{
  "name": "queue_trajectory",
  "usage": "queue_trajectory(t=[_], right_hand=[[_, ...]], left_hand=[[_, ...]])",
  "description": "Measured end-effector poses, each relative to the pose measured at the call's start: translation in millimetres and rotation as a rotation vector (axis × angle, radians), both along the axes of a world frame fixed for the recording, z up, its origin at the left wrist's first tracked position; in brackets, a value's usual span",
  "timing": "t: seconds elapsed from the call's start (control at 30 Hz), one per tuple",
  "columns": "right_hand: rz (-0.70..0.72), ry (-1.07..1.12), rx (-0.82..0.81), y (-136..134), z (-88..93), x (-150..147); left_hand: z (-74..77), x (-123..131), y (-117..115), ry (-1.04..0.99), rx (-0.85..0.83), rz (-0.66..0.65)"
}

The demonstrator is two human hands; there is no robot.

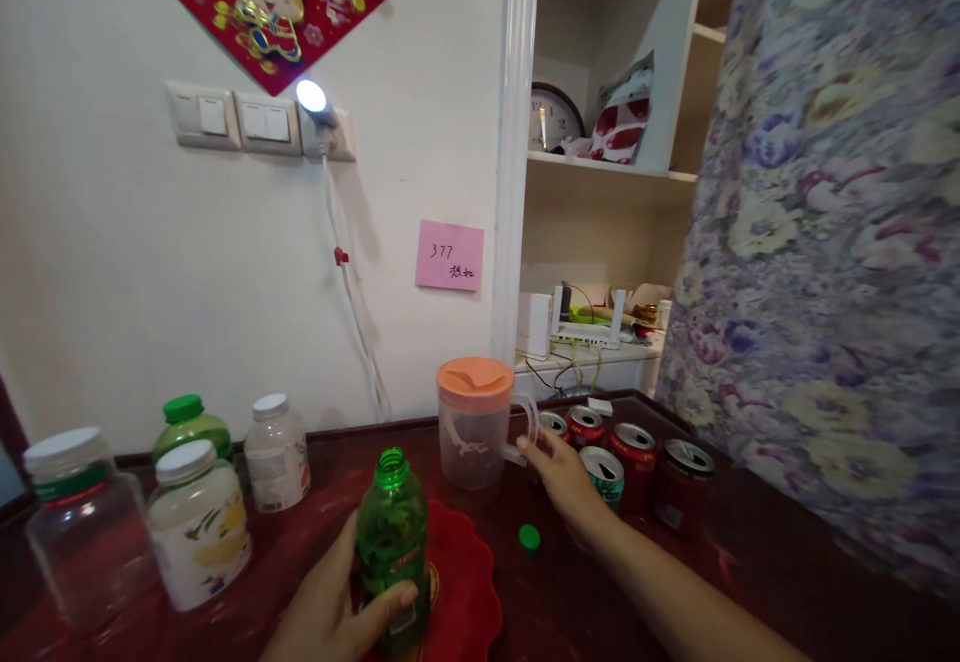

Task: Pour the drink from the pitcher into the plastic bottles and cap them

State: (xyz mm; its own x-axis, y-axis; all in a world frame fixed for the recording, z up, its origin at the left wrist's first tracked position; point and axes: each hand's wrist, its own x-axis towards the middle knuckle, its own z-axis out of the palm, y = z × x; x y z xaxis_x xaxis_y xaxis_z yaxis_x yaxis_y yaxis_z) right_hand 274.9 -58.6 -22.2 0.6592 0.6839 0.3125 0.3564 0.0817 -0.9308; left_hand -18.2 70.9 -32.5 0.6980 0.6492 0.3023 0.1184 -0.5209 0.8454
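Observation:
My left hand (pixel 337 602) grips an uncapped green plastic bottle (pixel 391 532), held upright over a red plate (pixel 465 582). My right hand (pixel 566 482) stretches forward with fingers apart, its fingertips at the handle of a clear pitcher (pixel 474 432) with an orange lid. The pitcher stands on the dark red table (pixel 750 552) and holds a little liquid at the bottom. A green bottle cap (pixel 529 537) lies on the table just below my right hand.
Several opened drink cans (pixel 634 452) stand right of the pitcher. At the left are a clear jar (pixel 79 527), a white-lidded jar (pixel 199 522), a green-capped bottle (pixel 191 424) and a small white-capped bottle (pixel 276 450). A flowered cloth (pixel 825 242) hangs at the right. Shelves (pixel 600 167) stand behind.

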Motion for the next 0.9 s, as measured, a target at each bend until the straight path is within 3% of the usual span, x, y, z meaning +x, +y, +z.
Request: queue_trajectory(t=[0.2, 0.4, 0.5, 0.73, 0.8, 0.9], right_hand=[[0.068, -0.245, -0.351, -40, -22.4, -26], [0.157, -0.583, -0.49, -58, -11.6, -45], [0.141, -0.609, -0.341, -49, 13.7, -49], [0.27, -0.636, 0.244, -18, 111.4, -91], [0.34, -0.668, 0.314, -6, 126.0, -105], [0.424, -0.702, 0.328, 11, 130.4, -119]], left_hand=[[8.1, 0, -6, 0.001, 0.0, 0.022], [8.5, 0, -5, 0.003, -0.007, -0.011], [18.3, 1, -13, -0.003, -0.019, -0.008], [40.0, 0, -30, -0.007, -0.092, -0.051], [39.4, 0, -30, -0.025, -0.084, -0.072], [34.3, 0, -27, -0.061, -0.071, -0.111]])
